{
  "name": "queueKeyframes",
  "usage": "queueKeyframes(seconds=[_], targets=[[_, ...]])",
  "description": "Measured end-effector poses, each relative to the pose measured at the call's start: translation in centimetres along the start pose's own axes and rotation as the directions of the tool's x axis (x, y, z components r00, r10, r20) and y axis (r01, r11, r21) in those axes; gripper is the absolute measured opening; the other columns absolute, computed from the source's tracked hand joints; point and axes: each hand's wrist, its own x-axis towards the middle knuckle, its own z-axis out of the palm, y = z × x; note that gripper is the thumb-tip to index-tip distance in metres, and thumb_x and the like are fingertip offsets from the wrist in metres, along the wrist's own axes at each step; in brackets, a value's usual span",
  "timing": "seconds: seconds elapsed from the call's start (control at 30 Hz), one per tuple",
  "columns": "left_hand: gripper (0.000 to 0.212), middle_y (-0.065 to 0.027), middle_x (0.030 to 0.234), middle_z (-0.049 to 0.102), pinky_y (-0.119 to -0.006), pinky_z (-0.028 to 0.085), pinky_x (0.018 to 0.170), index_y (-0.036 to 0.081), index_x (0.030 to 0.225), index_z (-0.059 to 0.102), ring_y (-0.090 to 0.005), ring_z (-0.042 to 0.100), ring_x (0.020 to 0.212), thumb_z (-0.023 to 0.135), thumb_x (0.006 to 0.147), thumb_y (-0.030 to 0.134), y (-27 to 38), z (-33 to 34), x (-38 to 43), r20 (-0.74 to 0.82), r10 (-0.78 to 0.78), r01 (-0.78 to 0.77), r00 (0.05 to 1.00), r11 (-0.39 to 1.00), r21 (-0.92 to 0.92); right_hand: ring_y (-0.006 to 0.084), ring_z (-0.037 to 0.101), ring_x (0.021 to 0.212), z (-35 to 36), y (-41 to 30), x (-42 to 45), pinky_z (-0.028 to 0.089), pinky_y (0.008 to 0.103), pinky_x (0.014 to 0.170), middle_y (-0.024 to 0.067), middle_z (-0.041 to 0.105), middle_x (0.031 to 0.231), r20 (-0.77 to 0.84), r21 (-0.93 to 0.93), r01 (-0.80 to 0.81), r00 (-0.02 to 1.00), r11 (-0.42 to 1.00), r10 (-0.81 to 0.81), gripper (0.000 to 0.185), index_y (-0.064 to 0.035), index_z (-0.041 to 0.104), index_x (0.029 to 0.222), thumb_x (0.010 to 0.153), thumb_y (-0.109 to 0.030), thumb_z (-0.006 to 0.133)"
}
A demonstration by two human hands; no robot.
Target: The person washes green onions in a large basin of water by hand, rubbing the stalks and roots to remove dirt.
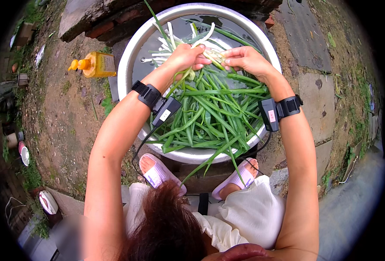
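Observation:
A wide metal basin (127, 62) holds water and a heap of green onions (212, 114), their leaves towards me and several white ends at the far left. Over the basin, my left hand (187, 58) is closed around a few green onion stalks near their pale part. My right hand (244, 60) pinches pale, thin material at the root end of these stalks between thumb and fingers, close to the left fingertips. Some long leaves hang over the near rim. Each wrist wears a black strap with a small device.
An orange pump bottle (99, 64) lies on the ground left of the basin. Bricks and a stone slab (81, 16) stand at its far side. My feet in light slippers (161, 173) are close to the near rim. Paving slabs (316, 104) lie to the right.

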Motion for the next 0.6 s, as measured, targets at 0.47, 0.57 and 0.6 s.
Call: queueKeyframes(seconds=[0.47,0.57,0.6], targets=[[0.032,0.0029,0.078,0.064,-0.013,0.032,0.046,0.002,0.101,0.064,0.0011,0.051,0.060,0.073,0.083,0.028,-0.1,0.3,-0.6,-0.040,0.066,-0.059,0.997,0.987,0.150,0.0090,0.063,0.081,-0.6,0.1,-0.3,0.049,0.0216,0.076,0.0045,0.068,0.094,0.032,0.026,0.039,0.999,0.999,-0.040,0.036,-0.0008,0.062,0.116,0.081,-0.003,0.068],[0.031,0.0026,0.075,0.064,-0.013,0.032,0.046,0.002,0.100,0.064,0.0011,0.047,0.055,0.072,0.084,0.027,0.2,0.5,-0.8,-0.037,0.063,-0.058,0.997,0.989,0.136,0.0108,0.064,0.087,-1.0,0.7,-0.6,0.050,0.0228,0.081,0.0071,0.068,0.102,0.045,0.039,0.039,0.998,0.998,-0.040,0.039,-0.0004,0.061,0.118,0.080,-0.002,0.067],[0.031,0.0021,0.076,0.064,-0.014,0.032,0.046,0.001,0.101,0.064,0.0010,0.046,0.054,0.072,0.085,0.027,0.2,0.5,-0.7,-0.037,0.063,-0.057,0.997,0.989,0.139,0.0113,0.064,0.090,-1.0,0.7,-0.6,0.051,0.0232,0.083,0.0080,0.068,0.104,0.049,0.039,0.033,0.998,0.999,-0.035,0.039,-0.0004,0.061,0.118,0.080,-0.002,0.068]])
